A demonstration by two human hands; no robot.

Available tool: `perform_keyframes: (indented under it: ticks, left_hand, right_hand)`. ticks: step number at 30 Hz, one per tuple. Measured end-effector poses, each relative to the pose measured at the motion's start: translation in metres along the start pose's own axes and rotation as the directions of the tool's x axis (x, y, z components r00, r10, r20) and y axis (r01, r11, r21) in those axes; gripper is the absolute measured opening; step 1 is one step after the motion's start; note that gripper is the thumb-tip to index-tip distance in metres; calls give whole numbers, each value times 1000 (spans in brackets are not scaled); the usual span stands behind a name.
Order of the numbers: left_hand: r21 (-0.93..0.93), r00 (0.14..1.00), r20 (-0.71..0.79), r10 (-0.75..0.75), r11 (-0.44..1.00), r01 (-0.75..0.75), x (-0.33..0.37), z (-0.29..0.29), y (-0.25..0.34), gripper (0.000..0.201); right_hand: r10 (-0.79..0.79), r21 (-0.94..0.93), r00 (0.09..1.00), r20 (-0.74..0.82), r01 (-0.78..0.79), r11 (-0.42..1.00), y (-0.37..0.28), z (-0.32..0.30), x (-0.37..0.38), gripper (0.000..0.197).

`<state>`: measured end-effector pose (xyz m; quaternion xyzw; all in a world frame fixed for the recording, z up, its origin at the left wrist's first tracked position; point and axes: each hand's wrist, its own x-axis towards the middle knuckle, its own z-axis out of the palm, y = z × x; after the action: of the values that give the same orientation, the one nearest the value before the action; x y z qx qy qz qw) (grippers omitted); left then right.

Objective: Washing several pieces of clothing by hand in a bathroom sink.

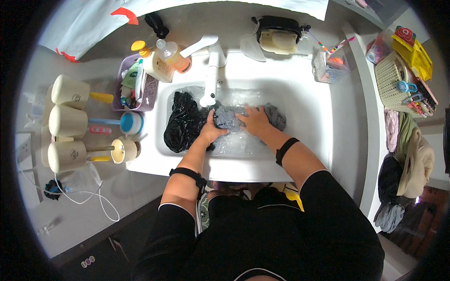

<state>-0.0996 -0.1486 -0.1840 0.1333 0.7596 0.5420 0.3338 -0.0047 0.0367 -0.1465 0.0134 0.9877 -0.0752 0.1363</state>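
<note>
A wet grey cloth point(227, 118) lies in soapy water in the white sink point(309, 117), its darker grey end bunched at the right. My right hand point(255, 122) rests on it, fingers spread. At its left edge is my left hand point(212, 130), thumb apart from the fingers, touching the cloth. A black wet cloth point(180, 124) is heaped in the left part of the basin, close beside my left hand. Above the basin reaches the white faucet point(212, 79); whether water runs from it cannot be made out.
Left of the faucet stand a yellow-topped pump bottle point(157, 65), a clear orange-bottomed bottle point(173, 55) and a purple basket point(149, 93). A soap dish point(279, 43) sits behind, with a clear brush holder point(328, 68) at right. Cream wall cups point(68, 122) hang left; clothes point(415, 159) drape at right.
</note>
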Motion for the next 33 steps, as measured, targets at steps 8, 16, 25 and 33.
perform_keyframes:
  ticks: [8,16,25,33]
  left_hand:
    - [216,922,-370,-116,954,207,-2,-21,7,36]
    - [-485,792,302,-530,630,606,14,-4,21,61]
    - [-780,728,610,314,71,622,30,40,39,39]
    - [-802,889,323,-324,406,439,16,60,74,39]
  right_hand:
    - [371,369,926,70,-369,853,18,35,20,44]
    - [165,713,982,-95,-49,699,12,29,32,33]
    - [268,783,814,-515,320,533,-61,-73,-25,25]
    - [365,512,595,-717,94,854,-19,-47,12,25]
